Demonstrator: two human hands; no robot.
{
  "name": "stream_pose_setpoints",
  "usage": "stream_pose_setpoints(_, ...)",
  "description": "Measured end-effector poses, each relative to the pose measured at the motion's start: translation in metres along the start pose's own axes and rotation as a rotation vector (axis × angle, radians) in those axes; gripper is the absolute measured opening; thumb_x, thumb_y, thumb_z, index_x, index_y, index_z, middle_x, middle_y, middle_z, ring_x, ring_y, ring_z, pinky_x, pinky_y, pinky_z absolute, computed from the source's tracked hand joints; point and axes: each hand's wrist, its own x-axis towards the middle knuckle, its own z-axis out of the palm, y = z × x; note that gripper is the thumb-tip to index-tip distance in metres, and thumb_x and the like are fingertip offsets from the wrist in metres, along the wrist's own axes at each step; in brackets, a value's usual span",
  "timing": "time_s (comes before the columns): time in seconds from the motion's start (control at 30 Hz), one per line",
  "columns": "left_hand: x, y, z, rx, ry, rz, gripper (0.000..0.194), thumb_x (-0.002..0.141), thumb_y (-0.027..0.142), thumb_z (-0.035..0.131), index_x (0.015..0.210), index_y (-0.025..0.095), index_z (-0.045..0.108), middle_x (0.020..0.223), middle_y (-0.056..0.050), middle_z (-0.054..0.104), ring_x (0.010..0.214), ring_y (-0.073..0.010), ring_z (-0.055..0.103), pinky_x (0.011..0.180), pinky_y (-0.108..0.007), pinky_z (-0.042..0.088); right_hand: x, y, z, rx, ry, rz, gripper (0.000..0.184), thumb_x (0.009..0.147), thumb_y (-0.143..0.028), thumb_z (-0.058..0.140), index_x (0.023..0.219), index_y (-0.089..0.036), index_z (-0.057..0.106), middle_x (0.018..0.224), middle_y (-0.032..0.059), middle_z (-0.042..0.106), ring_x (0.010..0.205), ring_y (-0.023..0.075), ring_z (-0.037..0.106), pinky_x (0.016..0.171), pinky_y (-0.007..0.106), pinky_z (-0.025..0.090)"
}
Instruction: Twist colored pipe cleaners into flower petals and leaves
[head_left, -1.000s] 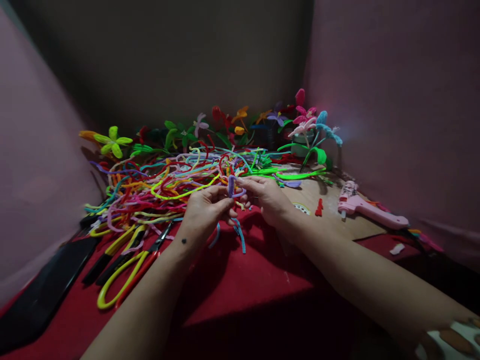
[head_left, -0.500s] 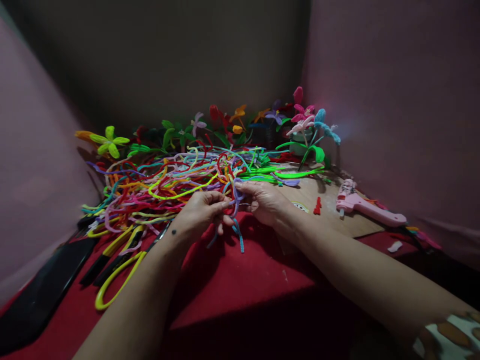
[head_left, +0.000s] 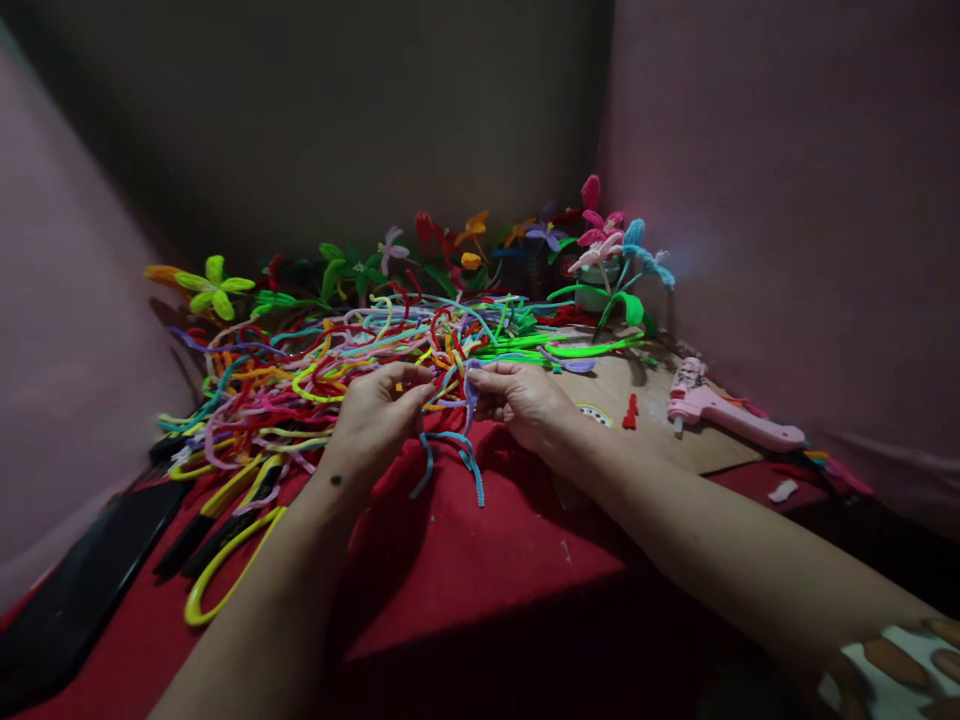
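A purple pipe cleaner (head_left: 472, 398), bent into a small loop, hangs from my right hand (head_left: 517, 395), whose thumb and fingers pinch its top. My left hand (head_left: 382, 405) is just left of it, apart from the purple piece. A gap shows between its thumb and index finger, with nothing visible held there. Beneath the hands, bent light-blue pipe cleaners (head_left: 471, 455) lie on the red cloth (head_left: 480, 570). Right behind both hands spreads a tangled pile of coloured pipe cleaners (head_left: 322, 355).
Yellow-handled scissors (head_left: 217, 580) and other yellow-and-black tools (head_left: 225, 510) lie left, beside a black flat object (head_left: 97, 570). A pink glue gun (head_left: 735, 415) rests on a brown board (head_left: 652, 400) at right. Pipe-cleaner flowers (head_left: 600, 235) stand along the back.
My left hand has let go of the purple pipe cleaner and moved a little left. My right hand still pinches it. The view has shifted slightly.
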Motion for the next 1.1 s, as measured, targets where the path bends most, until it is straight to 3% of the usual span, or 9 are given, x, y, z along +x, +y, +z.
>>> stream_pose_setpoints(0.13, -0.007, 0.003, 0.012, -0.087, -0.162, -0.001, 0.029, 0.061, 0.027, 0.067, 0.086, 0.014, 0.059, 0.056, 0.002, 0.059, 0.042, -0.0106, 0.053, 0.038, -0.019, 0.040, -0.002, 0.001, 0.001, 0.028, -0.019, -0.025, 0.019, 0.059, -0.025, 0.070, 0.063, -0.014, 0.056, 0.054, -0.0011, 0.057, 0.045, 0.0083, 0.050, 0.048, 0.023, 0.040)
stream_pose_setpoints(0.23, -0.009, 0.001, 0.019, -0.081, -0.241, -0.018, 0.022, 0.061, 0.027, 0.066, 0.076, 0.013, 0.057, 0.056, 0.001, 0.058, 0.045, -0.0124, 0.055, 0.042, -0.022, 0.043, -0.003, 0.001, 0.001, 0.021, -0.046, -0.037, 0.021, 0.056, -0.025, 0.072, 0.061, -0.013, 0.055, 0.050, -0.0025, 0.055, 0.043, 0.0067, 0.046, 0.044, 0.021, 0.033)
stream_pose_setpoints(0.37, -0.009, -0.001, 0.017, 0.024, -0.243, 0.002, 0.016, 0.066, 0.028, 0.060, 0.060, 0.014, 0.054, 0.046, 0.003, 0.050, 0.037, -0.0076, 0.045, 0.037, -0.018, 0.034, -0.004, -0.001, 0.000, -0.039, -0.078, -0.098, 0.020, 0.059, -0.028, 0.071, 0.065, -0.013, 0.058, 0.052, -0.0035, 0.054, 0.042, 0.0051, 0.041, 0.043, 0.021, 0.028)
stream_pose_setpoints(0.53, -0.007, 0.000, 0.013, 0.170, -0.315, -0.016, 0.018, 0.068, 0.029, 0.056, 0.058, 0.014, 0.056, 0.041, 0.006, 0.041, 0.034, -0.0042, 0.031, 0.036, -0.017, 0.023, -0.004, -0.003, 0.001, -0.085, -0.008, -0.119, 0.019, 0.059, -0.025, 0.068, 0.053, -0.013, 0.054, 0.045, -0.0031, 0.052, 0.040, 0.0059, 0.041, 0.044, 0.022, 0.030)
stream_pose_setpoints(0.7, -0.005, -0.001, 0.015, 0.301, -0.289, 0.099, 0.023, 0.068, 0.032, 0.054, 0.054, 0.013, 0.052, 0.046, 0.006, 0.039, 0.042, -0.0043, 0.030, 0.039, -0.017, 0.022, -0.004, 0.001, 0.005, -0.044, 0.069, -0.156, 0.016, 0.060, -0.021, 0.063, 0.051, -0.014, 0.052, 0.043, -0.0029, 0.051, 0.038, 0.0062, 0.041, 0.043, 0.022, 0.029)
stream_pose_setpoints(0.8, -0.003, -0.003, 0.013, 0.290, -0.278, 0.094, 0.022, 0.067, 0.033, 0.055, 0.056, 0.013, 0.053, 0.046, 0.006, 0.040, 0.042, -0.0048, 0.030, 0.040, -0.018, 0.022, -0.005, 0.000, 0.004, -0.060, 0.067, -0.177, 0.015, 0.060, -0.020, 0.063, 0.054, -0.013, 0.052, 0.045, -0.0028, 0.053, 0.039, 0.0063, 0.042, 0.044, 0.022, 0.031)
stream_pose_setpoints(1.0, -0.004, -0.001, 0.006, 0.146, -0.319, -0.015, 0.021, 0.065, 0.033, 0.059, 0.060, 0.014, 0.054, 0.044, 0.006, 0.039, 0.039, -0.0046, 0.030, 0.039, -0.019, 0.020, -0.004, -0.007, -0.001, -0.137, -0.109, -0.183, 0.014, 0.063, -0.024, 0.065, 0.063, -0.014, 0.056, 0.053, -0.0020, 0.056, 0.043, 0.0063, 0.043, 0.045, 0.022, 0.031)
stream_pose_setpoints(1.1, -0.005, 0.000, 0.005, 0.147, -0.347, -0.012, 0.022, 0.066, 0.035, 0.059, 0.063, 0.013, 0.056, 0.047, 0.006, 0.041, 0.040, -0.0043, 0.030, 0.039, -0.018, 0.020, -0.002, -0.007, -0.001, -0.141, -0.078, -0.191, 0.016, 0.064, -0.025, 0.064, 0.059, -0.013, 0.055, 0.049, -0.0017, 0.055, 0.042, 0.0069, 0.044, 0.045, 0.023, 0.032)
